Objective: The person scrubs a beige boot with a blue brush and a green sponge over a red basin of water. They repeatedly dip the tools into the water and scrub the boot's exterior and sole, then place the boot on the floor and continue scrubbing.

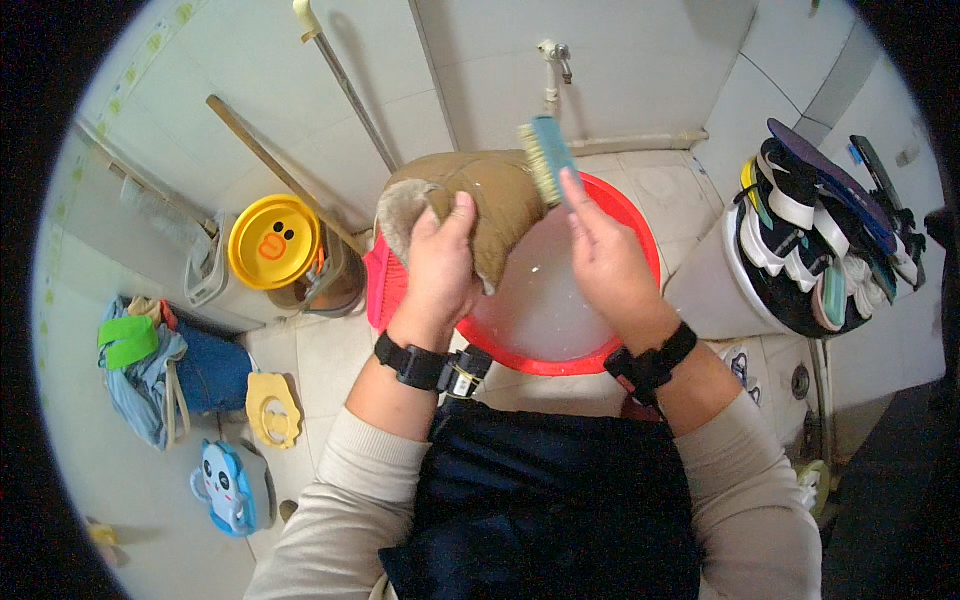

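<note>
My left hand (444, 259) grips a brown padded piece of footwear with a pale fleece lining (480, 180), probably a boot or slipper. Its opening faces left, with my thumb lying on the outer side. In my right hand (611, 259) is a blue-green scrubbing brush (555, 146), tilted upright. The pale bristles point left, close to the footwear's right end; whether they touch it I cannot tell. Below both hands stands a red basin (651, 247) holding cloudy whitish water (551, 292). Part of the basin is hidden behind the footwear and my hands.
At right, a white bin (705, 277) is topped with shoes and insoles (817, 217). A tap (559, 60) juts from the tiled wall. To the left are a pink broom (382, 281), a yellow duck-faced lid (274, 241), a blue bucket with cloths (214, 367) and a blue cartoon stool (225, 487).
</note>
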The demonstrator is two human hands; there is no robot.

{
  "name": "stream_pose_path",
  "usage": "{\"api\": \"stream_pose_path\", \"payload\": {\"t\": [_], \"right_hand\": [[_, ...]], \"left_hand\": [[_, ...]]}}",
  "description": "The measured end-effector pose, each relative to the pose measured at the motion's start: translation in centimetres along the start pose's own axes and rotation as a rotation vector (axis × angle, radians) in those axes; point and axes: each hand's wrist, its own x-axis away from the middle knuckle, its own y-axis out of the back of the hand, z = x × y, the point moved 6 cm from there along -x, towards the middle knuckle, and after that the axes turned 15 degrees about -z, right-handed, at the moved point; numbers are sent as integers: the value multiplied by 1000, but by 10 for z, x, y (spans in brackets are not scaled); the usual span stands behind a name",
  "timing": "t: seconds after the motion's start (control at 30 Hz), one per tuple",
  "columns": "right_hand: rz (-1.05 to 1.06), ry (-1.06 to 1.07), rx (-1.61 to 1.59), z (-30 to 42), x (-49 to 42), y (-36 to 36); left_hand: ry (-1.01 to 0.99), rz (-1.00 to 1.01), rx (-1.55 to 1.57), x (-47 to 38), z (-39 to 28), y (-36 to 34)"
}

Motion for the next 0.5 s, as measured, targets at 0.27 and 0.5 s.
{"api": "stream_pose_path", "payload": {"t": [0.27,0.5], "right_hand": [[36,-131,-1,-3,7,-9],[29,-108,-127,-17,16,-10]], "left_hand": [[-121,85,-238,-1,0,7],[-234,92,-393,-4,3,9]]}}
